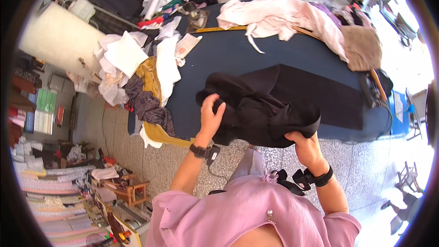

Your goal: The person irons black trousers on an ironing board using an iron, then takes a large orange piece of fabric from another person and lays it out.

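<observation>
A black cloth garment (253, 109) lies bunched over the front of a padded table with a dark blue cover (205, 55). One flat panel of it stretches away to the right, while the near part is raised in loose folds. My right hand (307, 147) grips the garment's near right edge, thumb on top and the other fingers partly hidden by cloth. At the garment's left side, my left hand (211, 115) touches the folds with thumb and forefinger apart. Whether cloth is pinched there is unclear.
Mustard cloth (151, 75), a dark patterned cloth (147, 103) and white pieces (168, 72) are heaped on the table's left. Pale pink fabric (284, 13) lies along the far edge. A dark iron-like tool (368, 91) stands at the right end. A wooden chair (133, 192) is lower left.
</observation>
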`<state>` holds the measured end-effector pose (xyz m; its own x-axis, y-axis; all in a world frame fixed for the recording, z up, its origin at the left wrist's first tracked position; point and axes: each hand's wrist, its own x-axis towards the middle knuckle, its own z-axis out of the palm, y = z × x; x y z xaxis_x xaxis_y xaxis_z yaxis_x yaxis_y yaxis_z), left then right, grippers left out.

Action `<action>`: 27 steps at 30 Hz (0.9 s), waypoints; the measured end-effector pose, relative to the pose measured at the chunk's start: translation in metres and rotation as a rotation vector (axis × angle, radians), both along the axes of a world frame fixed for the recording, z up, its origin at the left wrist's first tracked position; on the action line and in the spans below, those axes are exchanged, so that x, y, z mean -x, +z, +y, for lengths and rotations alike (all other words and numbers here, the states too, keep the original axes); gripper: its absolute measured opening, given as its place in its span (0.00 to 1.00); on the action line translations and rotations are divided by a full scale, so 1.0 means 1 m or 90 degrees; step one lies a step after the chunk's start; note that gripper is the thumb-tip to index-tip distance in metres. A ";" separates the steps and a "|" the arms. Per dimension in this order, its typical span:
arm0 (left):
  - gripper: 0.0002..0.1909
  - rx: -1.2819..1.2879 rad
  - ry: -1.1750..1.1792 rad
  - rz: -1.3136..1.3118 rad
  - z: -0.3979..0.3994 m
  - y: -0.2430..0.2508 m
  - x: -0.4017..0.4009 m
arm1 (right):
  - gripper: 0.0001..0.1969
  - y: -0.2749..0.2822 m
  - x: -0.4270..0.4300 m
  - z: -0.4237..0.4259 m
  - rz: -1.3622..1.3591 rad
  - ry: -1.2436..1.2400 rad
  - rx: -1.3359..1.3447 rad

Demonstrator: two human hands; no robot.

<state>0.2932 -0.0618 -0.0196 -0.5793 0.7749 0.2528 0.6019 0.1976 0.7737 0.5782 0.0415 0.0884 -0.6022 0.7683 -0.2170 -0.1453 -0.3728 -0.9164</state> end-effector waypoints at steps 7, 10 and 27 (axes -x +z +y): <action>0.15 0.056 -0.415 -0.165 -0.051 0.023 -0.125 | 0.14 0.073 -0.090 -0.005 0.126 -0.013 -0.243; 0.13 0.206 -0.365 -0.187 -0.074 0.069 -0.125 | 0.13 0.114 -0.093 0.009 0.201 0.082 -0.147; 0.16 -0.155 0.104 0.194 -0.253 0.370 -0.128 | 0.14 0.202 -0.019 0.077 0.146 0.202 -0.535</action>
<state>0.4212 -0.3150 0.3503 -0.5604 0.5752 0.5960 0.7862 0.1431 0.6012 0.5974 0.1181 0.2900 -0.7709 0.4104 0.4871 -0.3611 0.3484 -0.8650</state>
